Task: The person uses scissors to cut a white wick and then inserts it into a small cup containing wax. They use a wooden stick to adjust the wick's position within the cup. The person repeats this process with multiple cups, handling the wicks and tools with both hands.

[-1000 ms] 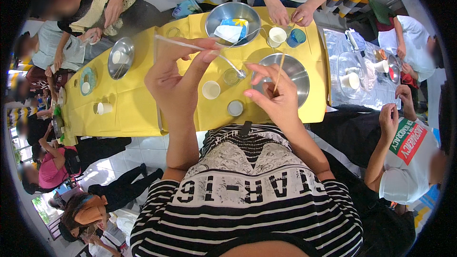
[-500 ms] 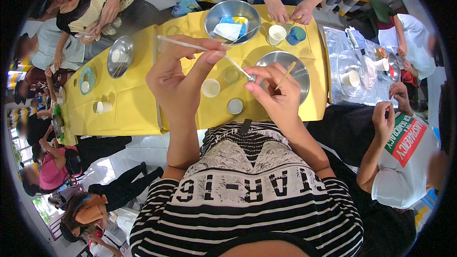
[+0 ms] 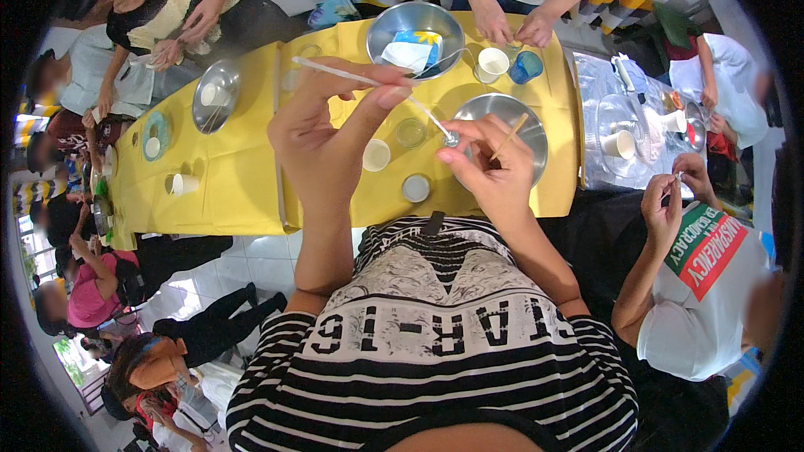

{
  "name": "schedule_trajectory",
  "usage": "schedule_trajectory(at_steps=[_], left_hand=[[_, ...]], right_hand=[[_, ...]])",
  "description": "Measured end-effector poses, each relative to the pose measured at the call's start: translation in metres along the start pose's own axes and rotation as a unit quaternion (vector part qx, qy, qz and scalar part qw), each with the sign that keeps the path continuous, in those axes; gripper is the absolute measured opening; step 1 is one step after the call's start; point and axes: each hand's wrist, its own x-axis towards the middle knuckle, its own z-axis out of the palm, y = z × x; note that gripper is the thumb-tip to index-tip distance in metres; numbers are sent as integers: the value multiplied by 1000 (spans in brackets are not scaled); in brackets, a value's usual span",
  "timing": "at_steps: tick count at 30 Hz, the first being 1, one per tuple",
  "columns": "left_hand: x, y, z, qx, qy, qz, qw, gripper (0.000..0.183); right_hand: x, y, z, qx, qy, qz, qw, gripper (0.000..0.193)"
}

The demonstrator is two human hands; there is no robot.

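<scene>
A thin white candle wick runs slantwise between my two raised hands. My left hand pinches it between thumb and fingers, its free end sticking out to the left. Its lower end meets a small shiny metal wick tab, which the thumb and forefinger of my right hand grip. A flat wooden stick is also tucked among the right fingers. Beneath my hands on the table are a paper cup, a clear glass cup and a small round container.
A steel bowl sits behind my right hand on the yellow-covered table. Farther off stand another steel bowl with a packet, a paper cup and a blue cup. Other people work around the tables.
Both my hands have shifted slightly right, still holding the wick and tab. Across the table, the blue cup now tilts. The person at right has moved their hands slightly left.
</scene>
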Motion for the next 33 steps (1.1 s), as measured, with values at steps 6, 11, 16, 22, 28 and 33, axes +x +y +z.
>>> schedule_trajectory(at_steps=[6,11,16,22,28,33], left_hand=[[6,3,1,26,-23,21,999,9],[7,3,-6,86,-67,44,993,10],[7,-1,-10,90,-56,27,994,10],[-3,-13,-3,88,-60,19,994,10],[-17,-25,2,104,-136,-25,985,11],[-24,-30,11,143,-217,-8,966,12]], right_hand=[[1,-6,-2,-25,0,2,1000,29],[1,-3,0,-8,1,25,1000,26],[1,5,3,43,2,30,999,30],[-8,24,-7,19,0,48,999,28],[-5,21,-16,-69,-45,-29,996,24],[-4,11,-11,-53,-41,-28,997,23]])
